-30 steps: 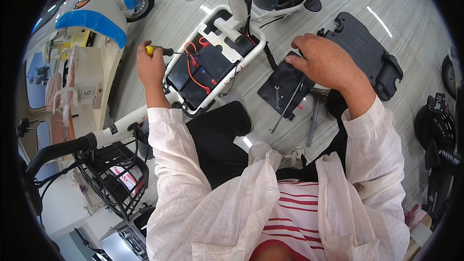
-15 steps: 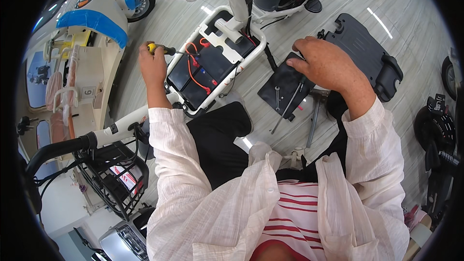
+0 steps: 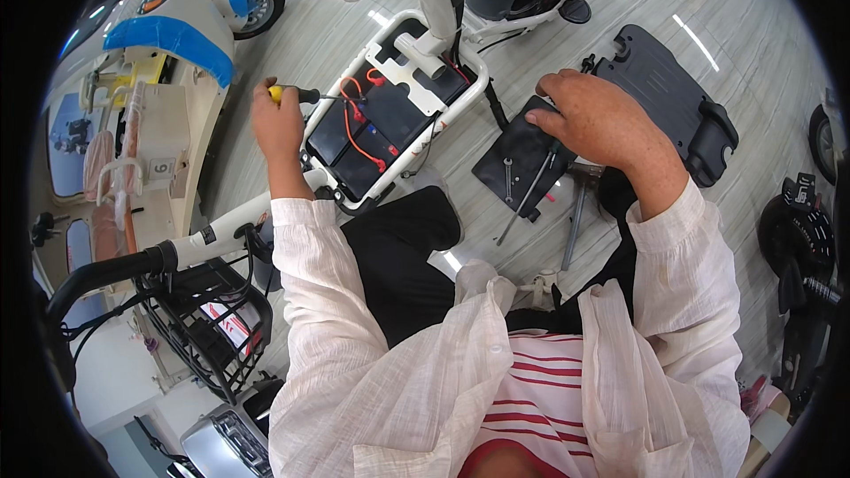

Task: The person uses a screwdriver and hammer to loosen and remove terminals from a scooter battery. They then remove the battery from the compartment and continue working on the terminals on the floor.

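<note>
A screwdriver (image 3: 307, 96) with a yellow and black handle is gripped in my left hand (image 3: 277, 124), fingers closed round the handle. Its thin shaft points right, over black batteries (image 3: 396, 112) set in a white scooter frame (image 3: 479, 88). The tip lies close to a red-capped terminal; I cannot tell whether it touches. Orange-red cables (image 3: 354, 137) link the terminals. My right hand (image 3: 602, 115) is above a black flat panel (image 3: 496, 164), thumb and forefinger apart with nothing visible between them; the other fingers are hidden.
A wrench (image 3: 508, 181) and a long screwdriver (image 3: 526, 197) lie on the black panel, with a hammer (image 3: 576, 212) beside it. A black plastic cover (image 3: 668, 93) rests on the floor beyond my right hand. Handlebars (image 3: 133, 265) and a wire basket (image 3: 217, 327) stand at left.
My left hand has shifted very slightly left and turned a little with the screwdriver, so less of the yellow handle shows. My right hand stays in place.
</note>
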Demonstrator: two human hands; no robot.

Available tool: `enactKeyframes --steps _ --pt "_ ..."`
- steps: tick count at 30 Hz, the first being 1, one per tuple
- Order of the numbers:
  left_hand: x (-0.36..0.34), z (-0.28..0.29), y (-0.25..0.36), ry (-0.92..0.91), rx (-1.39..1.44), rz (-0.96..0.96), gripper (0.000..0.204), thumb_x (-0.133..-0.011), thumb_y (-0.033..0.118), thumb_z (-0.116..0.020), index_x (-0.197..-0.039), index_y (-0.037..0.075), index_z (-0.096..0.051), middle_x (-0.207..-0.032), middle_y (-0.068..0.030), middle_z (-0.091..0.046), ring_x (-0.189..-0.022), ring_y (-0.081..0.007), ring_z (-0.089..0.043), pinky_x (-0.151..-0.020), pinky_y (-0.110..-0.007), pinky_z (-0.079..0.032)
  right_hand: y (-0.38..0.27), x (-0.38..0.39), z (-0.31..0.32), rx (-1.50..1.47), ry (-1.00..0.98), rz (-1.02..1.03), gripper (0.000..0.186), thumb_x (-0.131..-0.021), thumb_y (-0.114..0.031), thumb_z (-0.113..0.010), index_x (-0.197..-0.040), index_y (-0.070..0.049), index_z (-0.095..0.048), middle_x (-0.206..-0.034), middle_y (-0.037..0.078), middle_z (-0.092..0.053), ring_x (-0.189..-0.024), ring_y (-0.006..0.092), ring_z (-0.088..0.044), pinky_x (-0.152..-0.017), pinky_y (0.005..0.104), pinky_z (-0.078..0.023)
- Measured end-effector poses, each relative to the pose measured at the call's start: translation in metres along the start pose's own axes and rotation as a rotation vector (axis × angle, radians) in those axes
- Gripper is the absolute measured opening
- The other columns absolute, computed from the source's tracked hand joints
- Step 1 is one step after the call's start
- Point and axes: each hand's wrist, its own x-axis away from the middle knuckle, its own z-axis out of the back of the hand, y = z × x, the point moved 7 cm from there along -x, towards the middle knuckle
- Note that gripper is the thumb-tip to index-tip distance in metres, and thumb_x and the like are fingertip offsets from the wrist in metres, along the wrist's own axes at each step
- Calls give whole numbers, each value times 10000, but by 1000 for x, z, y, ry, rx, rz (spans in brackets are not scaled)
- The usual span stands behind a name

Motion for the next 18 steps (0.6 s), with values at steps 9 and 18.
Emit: enactKeyframes --steps 9,18 --pt "3 6 21 -73 -165 131 409 -895 360 -595 -1201 89 -596 -1033 -172 -687 -954 -334 -660 -842 -422 -494 2 0 -2 23 -23 -3 356 -908 -300 -624 -1082 10 -615 -1008 190 -631 -951 370 -609 -834 426 -485" --pt "8 2 21 -107 -108 109 496 -857 429 -604 -1193 64 -588 -1063 -182 -679 -963 -354 -657 -835 -429 -501 2 -1 -4 18 -43 -7 358 -906 -298 -624 -1079 15 -610 -1009 197 -627 -953 378 -603 -834 434 -480"
